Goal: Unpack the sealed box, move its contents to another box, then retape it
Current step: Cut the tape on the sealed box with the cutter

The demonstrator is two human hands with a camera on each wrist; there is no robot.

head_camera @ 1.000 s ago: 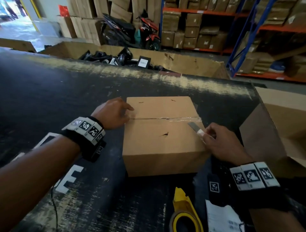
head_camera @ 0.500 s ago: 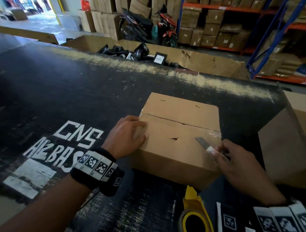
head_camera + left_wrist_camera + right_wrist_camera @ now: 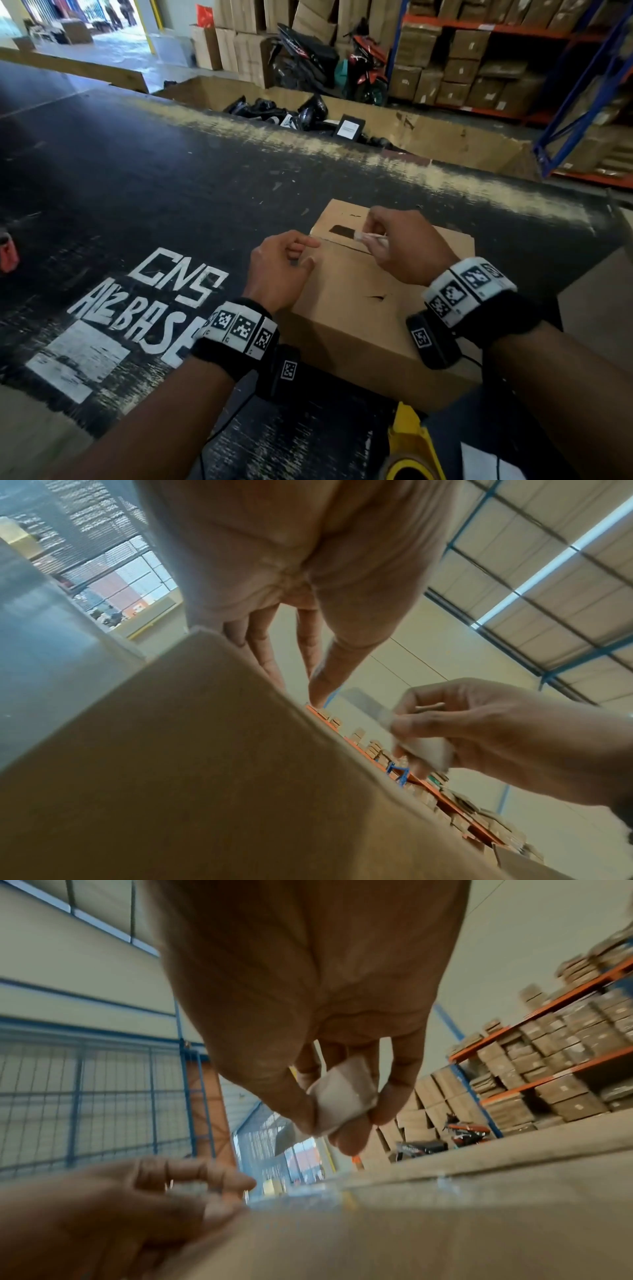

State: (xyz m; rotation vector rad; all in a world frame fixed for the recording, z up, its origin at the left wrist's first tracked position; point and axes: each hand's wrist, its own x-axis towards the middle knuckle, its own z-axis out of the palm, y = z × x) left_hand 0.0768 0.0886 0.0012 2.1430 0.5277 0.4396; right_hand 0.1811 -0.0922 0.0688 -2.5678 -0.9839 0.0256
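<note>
A closed brown cardboard box (image 3: 359, 308) rests on the black, scuffed bench (image 3: 137, 192), near its front edge and beside white painted lettering (image 3: 150, 301). Clear tape (image 3: 308, 1191) lies along the centre seam of the top flaps.

The left hand (image 3: 279, 270) rests at the box's left top edge; its grip is loosely curled, the index finger extended along the seam and the thumb on the near flap, enclosing nothing. In the left wrist view the fingertips (image 3: 316, 693) come down onto the box's top edge.

The right hand (image 3: 402, 246) is held over the seam at the far left part of the lid. Its grip pinches the white-wrapped handle of a small cutter blade (image 3: 342, 230) between thumb and fingers; the dark blade points left, toward the left hand. The right wrist view shows the white wrapping (image 3: 342, 1099) held between thumb and fingertips; whether the blade touches the cardboard cannot be told.

A yellow tape dispenser (image 3: 411, 452) lies at the near edge of the bench. Beyond the bench stands a large open carton of black items (image 3: 294, 111).
</note>
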